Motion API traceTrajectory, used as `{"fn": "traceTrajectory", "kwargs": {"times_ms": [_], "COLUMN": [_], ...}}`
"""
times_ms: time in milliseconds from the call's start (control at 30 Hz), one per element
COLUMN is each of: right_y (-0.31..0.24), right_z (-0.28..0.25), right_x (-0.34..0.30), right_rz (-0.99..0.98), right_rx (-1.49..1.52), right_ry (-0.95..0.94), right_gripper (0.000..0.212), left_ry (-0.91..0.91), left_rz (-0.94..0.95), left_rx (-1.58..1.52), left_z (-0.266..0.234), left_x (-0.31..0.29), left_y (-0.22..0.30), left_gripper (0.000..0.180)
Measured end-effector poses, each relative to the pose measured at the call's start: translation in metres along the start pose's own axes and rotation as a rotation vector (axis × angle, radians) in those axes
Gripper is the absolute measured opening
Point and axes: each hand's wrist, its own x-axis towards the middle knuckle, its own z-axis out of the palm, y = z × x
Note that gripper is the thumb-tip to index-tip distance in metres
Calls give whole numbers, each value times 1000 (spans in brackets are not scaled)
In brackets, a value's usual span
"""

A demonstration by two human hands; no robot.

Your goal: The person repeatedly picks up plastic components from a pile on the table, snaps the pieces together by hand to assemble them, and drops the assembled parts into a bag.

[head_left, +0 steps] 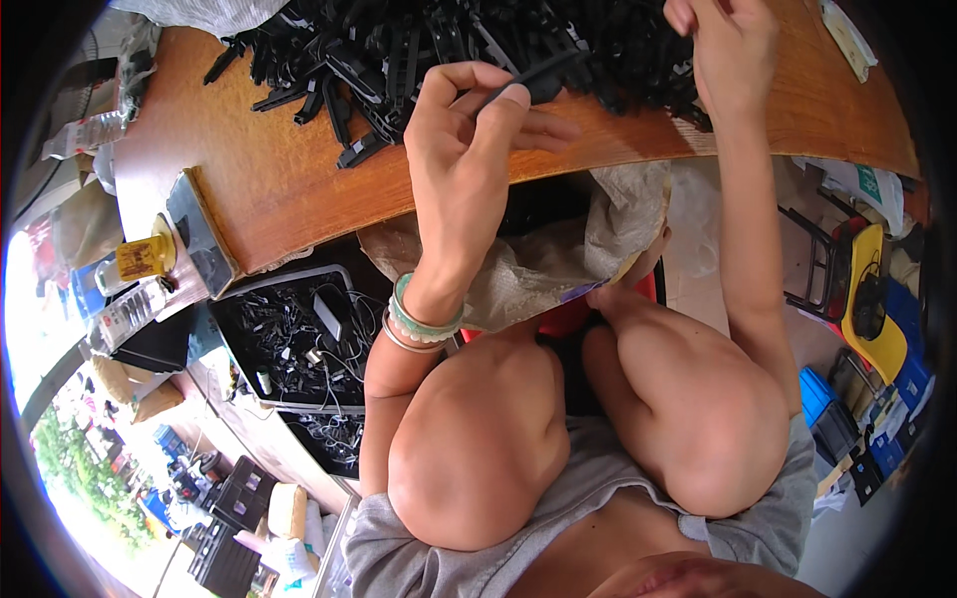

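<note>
My left hand [461,149] is raised over the near edge of the wooden table [289,169]. Between its thumb and forefinger it pinches a slim black plastic strip [550,72], while the other fingers extend below. My right hand [736,60] is further right, partly cut off by the upper edge of the view. Its fingers are curled, and what they hold, if anything, cannot be made out. Behind both hands a heap of black plastic parts [399,55] spreads across the tabletop.
A pale woven sack [613,234] hangs open below the table edge, above my knees. To the left a black crate [221,324] holds cables and small parts. A flat dark case [202,227] lies at the table's left edge. A yellow chair [890,339] stands at right.
</note>
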Motion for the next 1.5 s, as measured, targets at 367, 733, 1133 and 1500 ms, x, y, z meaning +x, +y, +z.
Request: {"fn": "traceTrajectory", "kwargs": {"times_ms": [367, 733, 1133, 1500], "right_y": [-43, -43, -56, -40], "right_z": [39, 33, 28, 28], "right_x": [-67, -72, -73, -88], "right_rz": [52, -233, -169, -130], "right_rx": [-314, -502, -613, -502], "right_ry": [-135, -58, -104, 58], "right_gripper": [18, 18, 39, 27], "left_ry": [-148, -201, -306, -365], "left_rz": [-267, -79, 451, 494], "left_rx": [-231, 166, 713, 729], "left_z": [0, 8, 5, 8], "left_x": [1, -14, -19, -15], "left_y": [0, 9, 6, 4], "left_gripper": [20, 26, 29, 27]}}
